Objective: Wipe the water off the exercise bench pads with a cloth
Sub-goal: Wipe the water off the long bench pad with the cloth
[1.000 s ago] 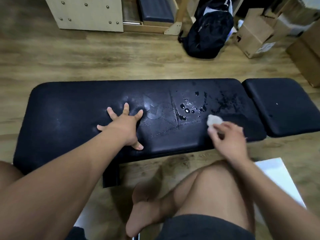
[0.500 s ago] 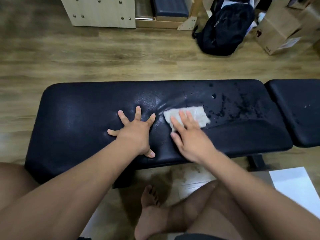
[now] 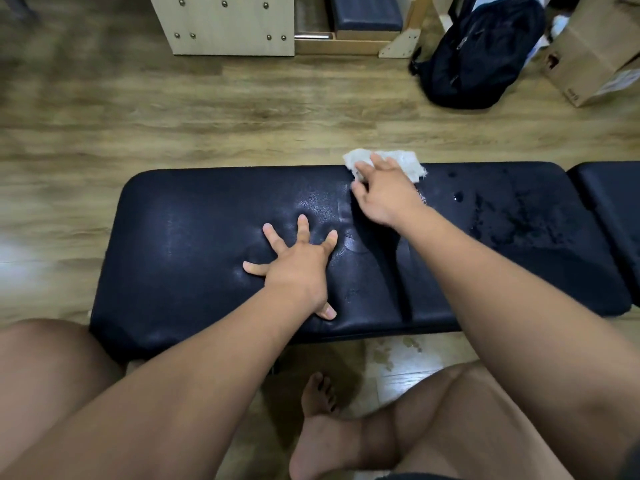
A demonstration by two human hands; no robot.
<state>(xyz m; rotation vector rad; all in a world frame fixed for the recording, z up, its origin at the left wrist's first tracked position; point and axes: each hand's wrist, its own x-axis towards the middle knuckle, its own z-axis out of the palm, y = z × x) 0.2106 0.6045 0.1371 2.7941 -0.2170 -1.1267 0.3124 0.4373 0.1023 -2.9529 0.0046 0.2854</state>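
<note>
The left hand [image 3: 298, 268] has not moved. It is spread wide, fingers splayed, and pressed flat on the middle of the long pad [image 3: 194, 237], holding nothing.

Just right of it, the right hand [image 3: 384, 195] has swept away from the person. Half a second ago it pushed the cloth [image 3: 401, 161] across the pad's centre. Now it lies flat on the cloth at the pad's far edge, upper centre of the frame, with part of the cloth overhanging the floor [image 3: 173, 126]. The beads that stood in the centre a second ago are gone, and only a dull sheen remains there, so that strip looks done.

Further right, water drops [image 3: 519, 216] and smears are scattered over the long pad's right end. This seems the next stretch to wipe. The short pad [image 3: 609, 209] at the right edge is only partly in view, and I cannot tell whether it is wet.

Along the top of the frame stand a wooden cabinet [image 3: 228, 26], a black backpack [image 3: 481, 53] and a cardboard box [image 3: 595, 46], all well apart from the pads. In the lower centre a wet patch [image 3: 398, 351] marks the floor beside the person's bare foot [image 3: 329, 427]. Nothing lies between the cloth and the remaining drops.
</note>
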